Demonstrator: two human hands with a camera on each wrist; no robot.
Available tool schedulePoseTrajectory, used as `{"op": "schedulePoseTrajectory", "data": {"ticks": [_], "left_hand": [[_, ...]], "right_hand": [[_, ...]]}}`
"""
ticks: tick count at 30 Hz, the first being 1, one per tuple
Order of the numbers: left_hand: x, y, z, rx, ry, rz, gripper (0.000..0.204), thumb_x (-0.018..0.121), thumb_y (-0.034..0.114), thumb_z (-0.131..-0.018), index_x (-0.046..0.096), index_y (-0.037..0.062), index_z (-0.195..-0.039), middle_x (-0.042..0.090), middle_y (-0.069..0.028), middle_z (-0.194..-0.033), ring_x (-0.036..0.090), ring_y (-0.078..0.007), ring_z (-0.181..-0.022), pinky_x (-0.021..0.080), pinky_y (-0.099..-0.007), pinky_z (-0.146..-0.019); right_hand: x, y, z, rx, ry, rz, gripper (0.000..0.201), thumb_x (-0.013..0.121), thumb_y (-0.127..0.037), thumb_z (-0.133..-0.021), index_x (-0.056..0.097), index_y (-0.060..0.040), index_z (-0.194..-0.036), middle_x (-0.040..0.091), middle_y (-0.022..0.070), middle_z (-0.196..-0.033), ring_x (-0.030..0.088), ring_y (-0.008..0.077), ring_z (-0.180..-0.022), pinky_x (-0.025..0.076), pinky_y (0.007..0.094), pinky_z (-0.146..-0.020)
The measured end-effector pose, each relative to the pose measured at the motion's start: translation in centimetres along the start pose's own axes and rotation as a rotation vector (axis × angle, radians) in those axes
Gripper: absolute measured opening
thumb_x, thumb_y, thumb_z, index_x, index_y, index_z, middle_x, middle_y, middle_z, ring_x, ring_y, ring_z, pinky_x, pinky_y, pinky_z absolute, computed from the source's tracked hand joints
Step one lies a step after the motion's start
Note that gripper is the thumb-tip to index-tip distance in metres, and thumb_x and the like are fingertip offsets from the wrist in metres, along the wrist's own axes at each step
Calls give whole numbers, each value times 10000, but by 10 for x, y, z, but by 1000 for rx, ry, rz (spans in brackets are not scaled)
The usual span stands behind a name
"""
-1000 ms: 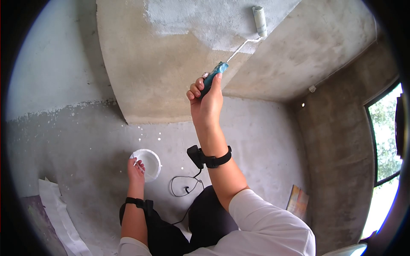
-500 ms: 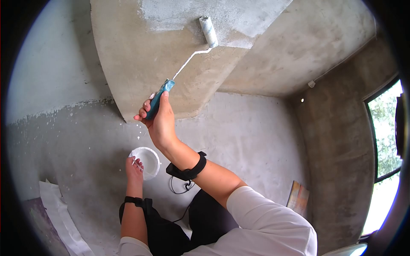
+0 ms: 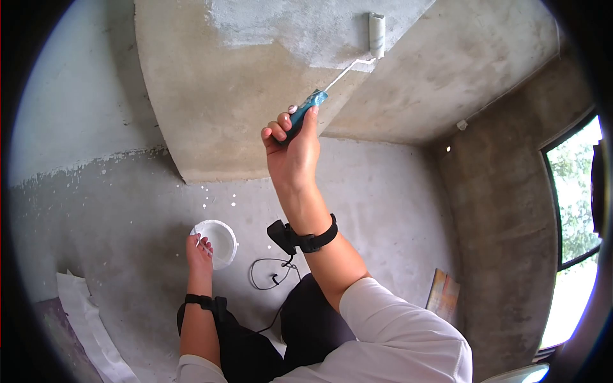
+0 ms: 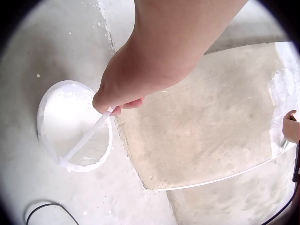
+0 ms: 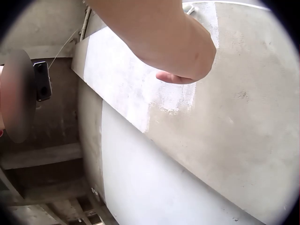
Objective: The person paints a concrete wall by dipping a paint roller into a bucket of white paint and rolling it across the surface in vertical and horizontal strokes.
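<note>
My right hand (image 3: 295,150) grips the blue handle (image 3: 305,113) of a paint roller, thumb along it. The white roller sleeve (image 3: 377,36) lies against the sloped surface near its right edge, by the white-painted patch (image 3: 268,22). Lower down, my left hand (image 3: 199,252) holds the handle of a white bucket (image 3: 234,246). In the left wrist view the fingers of my left hand (image 4: 122,101) curl round the white strap handle (image 4: 86,138), with white paint in the bucket (image 4: 42,126). The right wrist view shows my right hand (image 5: 187,61) from behind, its roller mostly hidden.
Bare tan surface (image 3: 211,115) lies below the painted patch. A black cable (image 3: 254,281) loops beside the bucket. White sheeting (image 3: 89,319) is at the lower left, a brown board (image 3: 442,295) at the lower right, and a window (image 3: 571,191) at the far right.
The roller first moved left and down across the sloped surface, then back up and right, close to its earlier place. My left hand still holds the bucket's handle.
</note>
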State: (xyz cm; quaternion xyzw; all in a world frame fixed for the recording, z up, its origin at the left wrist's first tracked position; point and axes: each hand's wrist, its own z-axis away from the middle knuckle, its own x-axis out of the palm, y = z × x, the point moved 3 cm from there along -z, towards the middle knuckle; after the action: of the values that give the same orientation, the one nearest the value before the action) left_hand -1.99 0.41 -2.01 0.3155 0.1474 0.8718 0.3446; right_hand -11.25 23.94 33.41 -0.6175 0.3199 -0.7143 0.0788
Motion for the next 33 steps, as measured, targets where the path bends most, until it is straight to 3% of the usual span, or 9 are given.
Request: {"op": "schedulePoseTrajectory", "data": {"ticks": [4, 9, 14, 18, 22, 26, 33], "left_hand": [[-1, 0, -2, 7, 4, -6, 255, 604, 346, -838, 547, 170, -1014, 562, -1, -915, 495, -147, -819, 401, -309, -755], [-5, -2, -9, 15, -18, -6, 260, 604, 345, -838, 541, 163, -1013, 557, 0, -910, 494, -145, -814, 399, -305, -754], [-4, 0, -7, 12, -11, -16, 287, 612, 359, -831, 539, 156, -1020, 556, 0, -918, 495, -147, -824, 399, -313, -768], [-2, 1, -1, 1, 9, -7, 301, 619, 373, -827, 541, 158, -1023, 557, -2, -932, 495, -150, -842, 398, -318, -772], [-4, -1, -3, 6, 4, -2, 309, 623, 381, -825, 542, 161, -1026, 562, -8, -947, 497, -154, -855, 397, -321, -774], [-4, -1, -4, 10, 6, -8, 307, 622, 378, -826, 544, 161, -1028, 565, -10, -947, 501, -155, -847, 401, -321, -769], [-2, 0, -4, 16, 18, -13, 299, 622, 365, -827, 546, 163, -1034, 563, -8, -943, 499, -155, -841, 402, -323, -766]], "right_hand": [[0, 41, 18, 106, -5, 21, 411, 365, -499, -1054, 456, -114, -943, 439, -10, -722, 412, 115, -593, 495, 320, -636], [14, 88, 65, 391, -40, 38, 415, 330, -503, -1060, 440, -115, -960, 429, -3, -756, 400, 125, -618, 469, 319, -634], [12, 83, 58, 345, -37, 32, 415, 344, -499, -1060, 441, -110, -949, 411, -5, -741, 366, 116, -609, 406, 302, -604], [8, 49, 28, 131, -18, -44, 400, 395, -482, -1053, 455, -103, -938, 404, -9, -719, 362, 116, -606, 373, 295, -588], [7, 9, 8, 25, 4, -88, 374, 429, -447, -1052, 460, -90, -941, 400, -3, -713, 368, 115, -612, 417, 278, -618], [8, -17, 2, 10, -24, -147, 354, 407, -408, -1066, 467, -82, -942, 391, -1, -732, 370, 103, -623, 438, 261, -632], [11, 4, 10, 73, -34, -128, 356, 430, -431, -1055, 476, -93, -954, 422, -2, -727, 386, 112, -626, 446, 275, -649]]}}
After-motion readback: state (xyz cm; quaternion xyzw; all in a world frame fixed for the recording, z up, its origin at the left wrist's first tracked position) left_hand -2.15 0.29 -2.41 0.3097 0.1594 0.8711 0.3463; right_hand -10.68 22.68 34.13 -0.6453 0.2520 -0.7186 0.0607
